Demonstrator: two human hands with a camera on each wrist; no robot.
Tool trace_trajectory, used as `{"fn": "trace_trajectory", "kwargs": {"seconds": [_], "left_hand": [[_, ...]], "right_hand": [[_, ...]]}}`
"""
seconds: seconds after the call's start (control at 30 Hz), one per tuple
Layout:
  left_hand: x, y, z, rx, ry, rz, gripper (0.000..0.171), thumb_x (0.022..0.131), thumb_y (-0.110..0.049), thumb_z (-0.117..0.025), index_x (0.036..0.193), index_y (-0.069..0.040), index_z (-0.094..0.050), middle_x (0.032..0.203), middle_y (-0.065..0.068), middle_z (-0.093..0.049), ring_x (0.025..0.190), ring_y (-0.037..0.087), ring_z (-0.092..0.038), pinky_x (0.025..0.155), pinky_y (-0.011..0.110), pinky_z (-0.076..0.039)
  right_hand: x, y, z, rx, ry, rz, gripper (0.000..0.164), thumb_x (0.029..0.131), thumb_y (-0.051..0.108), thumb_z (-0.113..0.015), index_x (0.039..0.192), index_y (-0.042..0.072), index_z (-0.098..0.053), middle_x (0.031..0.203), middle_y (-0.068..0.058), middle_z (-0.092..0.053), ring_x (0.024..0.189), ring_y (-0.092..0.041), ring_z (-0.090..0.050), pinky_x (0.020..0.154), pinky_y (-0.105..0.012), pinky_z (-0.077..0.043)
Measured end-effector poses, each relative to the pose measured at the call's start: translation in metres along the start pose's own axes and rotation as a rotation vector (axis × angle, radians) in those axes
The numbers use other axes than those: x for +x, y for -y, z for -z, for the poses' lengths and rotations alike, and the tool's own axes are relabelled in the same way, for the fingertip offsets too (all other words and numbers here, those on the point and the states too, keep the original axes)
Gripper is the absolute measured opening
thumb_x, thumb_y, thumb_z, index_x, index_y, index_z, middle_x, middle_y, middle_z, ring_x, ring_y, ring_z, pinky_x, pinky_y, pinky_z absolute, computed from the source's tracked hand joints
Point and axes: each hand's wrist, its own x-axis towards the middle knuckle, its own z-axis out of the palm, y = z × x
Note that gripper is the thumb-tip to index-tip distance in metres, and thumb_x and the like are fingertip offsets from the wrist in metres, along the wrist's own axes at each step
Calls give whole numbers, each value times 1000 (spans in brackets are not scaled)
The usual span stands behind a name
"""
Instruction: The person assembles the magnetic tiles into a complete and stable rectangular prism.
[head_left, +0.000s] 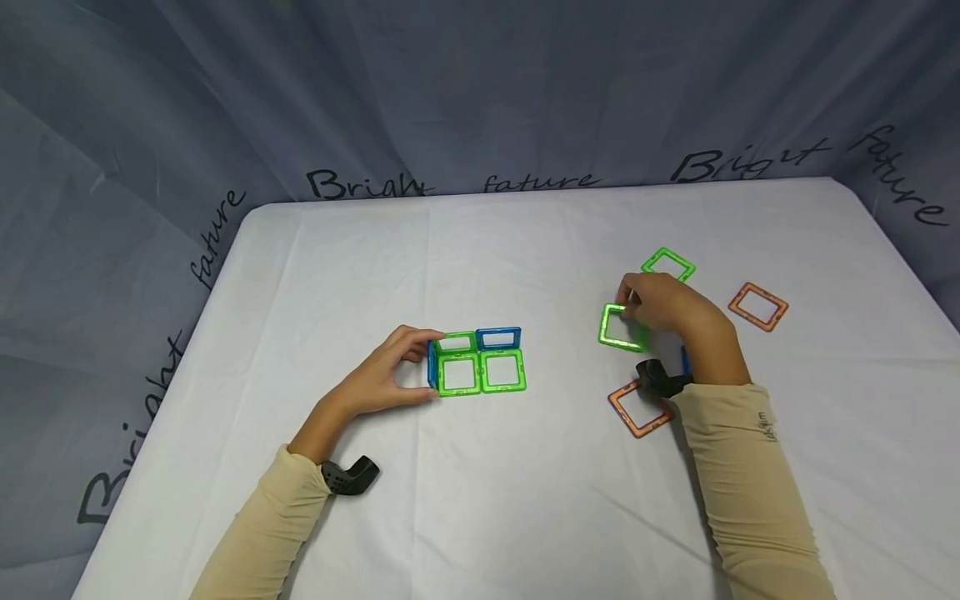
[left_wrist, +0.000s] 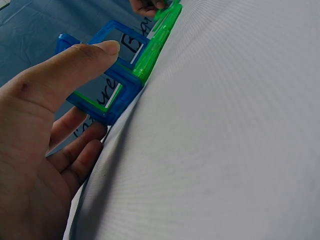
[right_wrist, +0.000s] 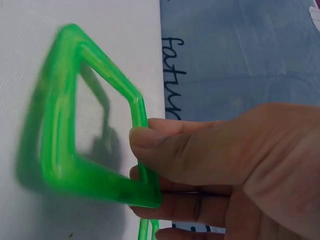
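Right hand (head_left: 663,302) has a green square (head_left: 604,324) pinched over the bench (head_left: 465,483), near two orange frames (head_left: 750,319) (head_left: 622,417); wrist (head_left: 716,358) mostly blocks a blue piece (head_left: 686,360). Left hand (head_left: 390,371) grips the blue-green build's (head_left: 481,372) left end.

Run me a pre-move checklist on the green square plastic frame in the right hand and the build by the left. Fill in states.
1. Green square plastic frame pinched in the right hand: ok.
2. Left hand holding the raised blue square plastic frame at the build's left end: ok.
3. Two flat green square plastic frames side by side, edges meeting: ok.
4. Far edge walled, raised green plastic frame at left, raised blue plastic frame at right: ok.
5. Held frame joined to the build: not ok, apart.
6. Shape of the blue piece under the right forearm: cannot tell, mostly hidden.
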Motion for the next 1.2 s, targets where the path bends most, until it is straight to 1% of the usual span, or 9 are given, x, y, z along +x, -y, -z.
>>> {"fn": "trace_trajectory", "kwargs": {"seconds": [0.1,0.17,0.27,0.37,0.6,0.87,1.2], "left_hand": [[0,0,0,-3,1,5,71,73,-18,-77,133,-19,-42,116,2,-44,104,14,-51,91,27,-45],[0,0,0,-4,3,7,70,73,-19,-77,133,-20,-41,116,2,-44,104,14,-51,91,27,-44],[0,0,0,-4,5,7,70,73,-19,-77,134,-19,-41,117,2,-43,104,14,-51,91,27,-44],[0,0,0,-1,4,3,70,73,-18,-77,134,-19,-41,117,3,-44,104,15,-51,91,27,-45],[0,0,0,3,2,4,71,72,-18,-77,133,-19,-41,116,3,-44,104,15,-51,91,26,-45],[0,-1,0,9,-1,-9,71,72,-18,-78,133,-19,-42,115,2,-44,103,14,-51,91,27,-45],[0,-1,1,6,5,0,70,73,-19,-77,133,-19,-41,114,2,-44,104,15,-51,92,27,-45]], "right_hand": [[0,2,1,-4,8,5,22,90,5,-51,111,0,-57,110,-24,-57,87,-29,-50,71,-40,-42],[0,3,1,-16,13,16,25,90,6,-52,113,-1,-57,112,-24,-57,88,-29,-50,72,-40,-43],[0,4,2,-22,10,37,25,89,7,-55,112,-2,-59,104,-22,-58,84,-27,-51,69,-37,-43],[-1,6,3,-20,-11,64,24,87,7,-57,110,-2,-60,96,-19,-58,80,-25,-50,66,-34,-43],[-6,14,5,-25,-56,114,23,86,7,-59,107,-2,-62,88,-14,-57,76,-23,-49,65,-34,-42],[-14,28,8,-7,-60,134,22,87,6,-58,107,-1,-62,85,-12,-56,74,-22,-48,64,-33,-42],[-22,48,7,-14,-47,192,19,87,3,-57,105,2,-63,86,-11,-56,74,-21,-49,64,-32,-43]]}}
